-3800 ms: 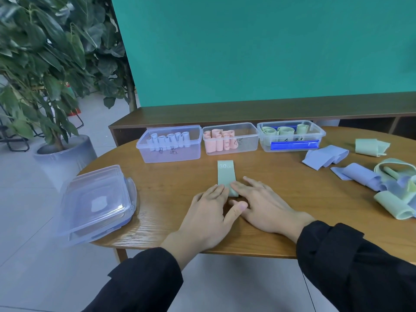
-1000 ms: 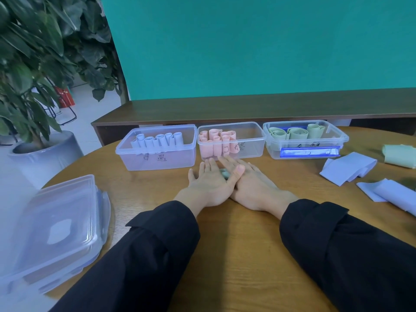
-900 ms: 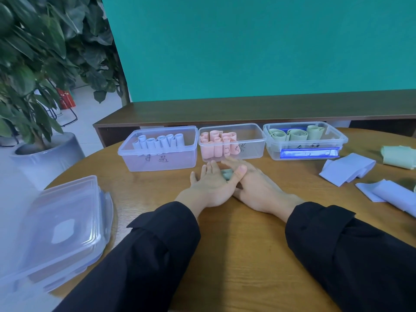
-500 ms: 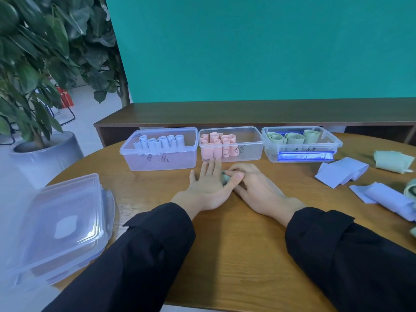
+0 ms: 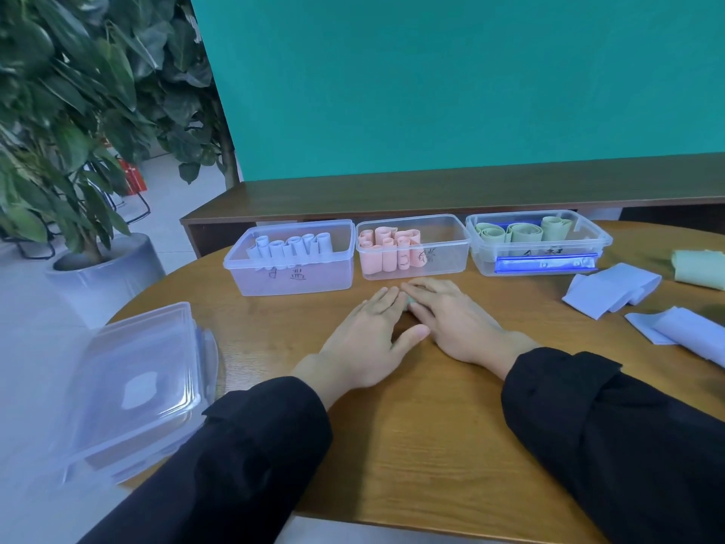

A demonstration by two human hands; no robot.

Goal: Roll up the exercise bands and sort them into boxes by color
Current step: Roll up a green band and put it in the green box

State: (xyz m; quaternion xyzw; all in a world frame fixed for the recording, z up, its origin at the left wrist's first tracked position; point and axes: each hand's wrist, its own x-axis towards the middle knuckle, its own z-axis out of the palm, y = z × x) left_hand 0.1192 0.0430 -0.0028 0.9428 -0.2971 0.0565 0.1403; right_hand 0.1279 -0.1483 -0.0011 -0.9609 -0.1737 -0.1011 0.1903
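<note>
Straight fingers of the left hand (image 5: 363, 339) and right hand (image 5: 451, 320) pressed flat on a nearly hidden green band roll (image 5: 408, 301), likely keeping it wound tight. It lay near the tabletop's (image 5: 431, 445) far edge, just before the pink-band box (image 5: 412, 245); its destination, the green-band box (image 5: 537, 241), stood rightward.

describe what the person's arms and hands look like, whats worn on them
Both arms wear long black sleeves, left sleeve and right sleeve, of plain fabric creased at the cuffs. The left hand and right hand are bare: no gloves, rings, watch or markings show.
</note>
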